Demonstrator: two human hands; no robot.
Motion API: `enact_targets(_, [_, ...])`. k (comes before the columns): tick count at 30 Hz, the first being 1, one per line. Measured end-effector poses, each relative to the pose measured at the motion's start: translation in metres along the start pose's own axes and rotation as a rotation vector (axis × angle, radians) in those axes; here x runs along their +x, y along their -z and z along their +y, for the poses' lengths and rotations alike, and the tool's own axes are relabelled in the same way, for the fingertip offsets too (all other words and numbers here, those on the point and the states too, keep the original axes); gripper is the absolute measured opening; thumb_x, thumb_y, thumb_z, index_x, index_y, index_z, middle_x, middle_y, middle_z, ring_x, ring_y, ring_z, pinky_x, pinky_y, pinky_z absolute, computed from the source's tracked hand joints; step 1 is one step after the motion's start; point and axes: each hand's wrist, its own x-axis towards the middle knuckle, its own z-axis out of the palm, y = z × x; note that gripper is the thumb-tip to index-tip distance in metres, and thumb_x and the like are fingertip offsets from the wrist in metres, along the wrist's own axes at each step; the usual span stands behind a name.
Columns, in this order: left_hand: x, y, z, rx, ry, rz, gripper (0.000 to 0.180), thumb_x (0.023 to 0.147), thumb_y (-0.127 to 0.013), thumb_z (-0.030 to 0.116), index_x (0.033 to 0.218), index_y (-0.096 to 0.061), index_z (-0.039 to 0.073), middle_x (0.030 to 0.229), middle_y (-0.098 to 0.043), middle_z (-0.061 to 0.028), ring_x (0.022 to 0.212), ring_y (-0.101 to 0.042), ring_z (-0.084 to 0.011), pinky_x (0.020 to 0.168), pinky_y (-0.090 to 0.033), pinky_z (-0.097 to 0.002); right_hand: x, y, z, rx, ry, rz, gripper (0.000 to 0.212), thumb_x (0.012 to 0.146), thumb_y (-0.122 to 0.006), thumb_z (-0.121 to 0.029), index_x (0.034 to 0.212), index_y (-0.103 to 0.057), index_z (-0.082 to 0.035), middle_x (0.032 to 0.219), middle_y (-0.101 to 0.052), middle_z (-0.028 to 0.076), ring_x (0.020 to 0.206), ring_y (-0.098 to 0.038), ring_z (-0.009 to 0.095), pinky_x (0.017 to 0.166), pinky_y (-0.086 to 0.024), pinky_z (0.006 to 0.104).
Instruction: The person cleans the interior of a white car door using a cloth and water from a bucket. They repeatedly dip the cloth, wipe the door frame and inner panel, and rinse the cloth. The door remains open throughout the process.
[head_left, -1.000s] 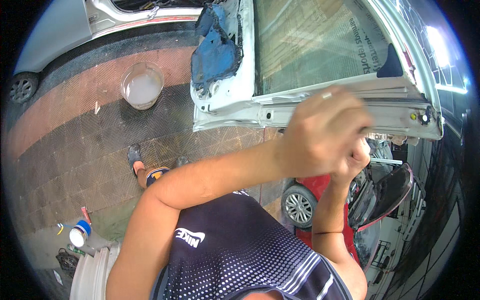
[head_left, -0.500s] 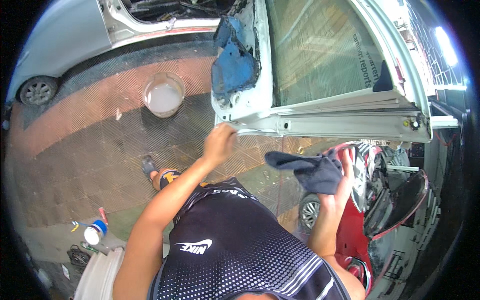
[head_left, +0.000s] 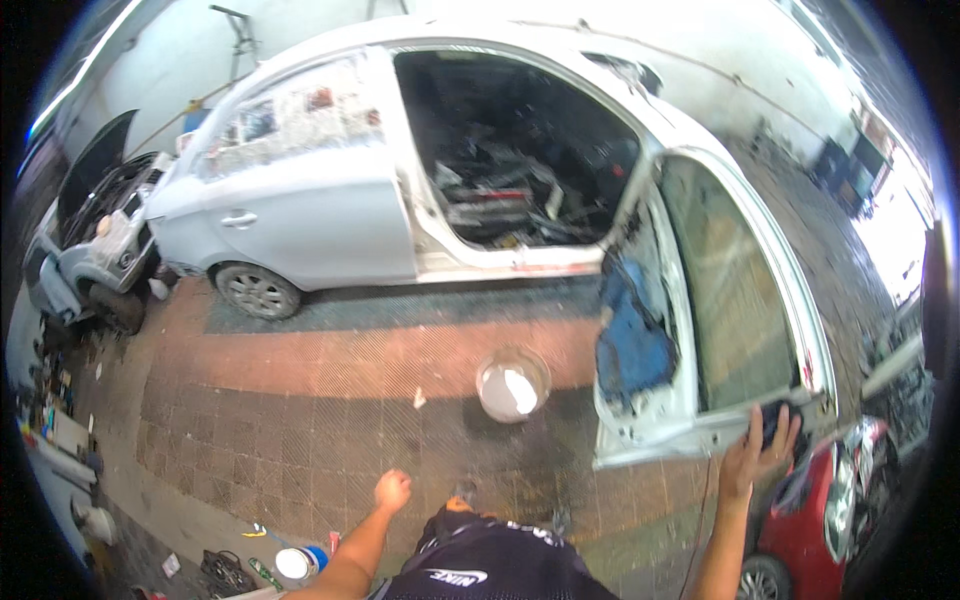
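Note:
My right hand [head_left: 745, 462] is raised at the outer edge of the open car door [head_left: 690, 425], its fingers on a dark cloth [head_left: 771, 420] against the frame. Part of the cloth is hidden behind the fingers. The white door has a paper-covered window [head_left: 735, 290] and a torn blue sheet [head_left: 635, 350] on its inner side. My left hand [head_left: 393, 490] hangs over the floor, away from the door, with its fingers curled in and nothing seen in it.
A pale car [head_left: 310, 225] stands ahead, its front doorway open. On the tiled floor, a bucket [head_left: 513, 385] of cloudy liquid sits left of the door. A damaged red car [head_left: 810, 510] is at right. A blue-and-white tub [head_left: 297, 562] and a bag [head_left: 228, 572] lie at lower left.
The view has tilted up and swung left, taking in the whole pale car. My left hand has come away from the door's edge. My right hand has brought the cloth against the door.

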Motion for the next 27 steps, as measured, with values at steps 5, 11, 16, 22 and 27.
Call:
enact_targets(5, [-0.032,0.032,-0.102,0.071,0.549,0.017,0.020,0.086,-0.071,0.021,0.104,-0.077,0.012,0.111,-0.073,-0.0120,0.105,-0.070,-0.0324,0.093,-0.056,-0.0437,-0.084,-0.032,-0.034,-0.038,-0.113,-0.250,0.044,0.093,-0.051,0.006,0.136,-0.059,-0.002,0.153,-0.046,0.021,0.140,-0.045,0.044,0.116,-0.036,0.0556])
enact_targets(11, [-0.028,0.055,-0.140,0.054,0.582,-0.031,0.022,0.087,-0.073,0.024,0.106,-0.076,0.014,0.113,-0.073,-0.0121,0.107,-0.071,-0.0313,0.092,-0.057,-0.0437,-0.109,-0.033,-0.052,0.226,-0.272,-0.251,0.042,0.096,-0.044,0.005,0.136,-0.057,0.002,0.157,-0.040,0.026,0.147,-0.035,0.047,0.120,-0.028,0.0589])
enact_targets(16, [0.002,0.074,-0.088,0.039,0.384,-0.074,0.020,0.088,-0.072,0.023,0.103,-0.076,0.011,0.109,-0.074,-0.0138,0.103,-0.071,-0.0318,0.089,-0.056,-0.0446,-0.009,-0.015,-0.031,0.144,-0.150,-0.002,0.044,0.094,-0.050,0.009,0.134,-0.060,-0.004,0.157,-0.039,0.027,0.148,-0.033,0.048,0.121,-0.024,0.0594])
enact_targets(22, [0.060,0.072,-0.050,-0.006,0.016,-0.004,0.017,0.088,-0.072,0.018,0.100,-0.074,0.007,0.099,-0.073,-0.0162,0.094,-0.070,-0.0355,0.085,-0.055,-0.0468,0.059,-0.013,-0.025,-0.087,-0.013,0.067,0.063,0.084,-0.058,0.009,0.142,-0.055,-0.015,0.160,-0.037,0.022,0.150,-0.034,0.042,0.120,-0.030,0.0549])
enact_targets(27, [0.063,0.070,-0.045,-0.113,-0.115,0.004,0.013,0.083,-0.073,0.006,0.094,-0.071,-0.001,0.092,-0.071,-0.0188,0.086,-0.069,-0.0358,0.081,-0.054,-0.0437,0.001,-0.045,-0.049,-0.111,-0.207,-0.142,0.066,0.087,-0.053,0.007,0.150,-0.045,-0.008,0.158,-0.037,0.026,0.150,-0.030,0.044,0.122,-0.025,0.0542])
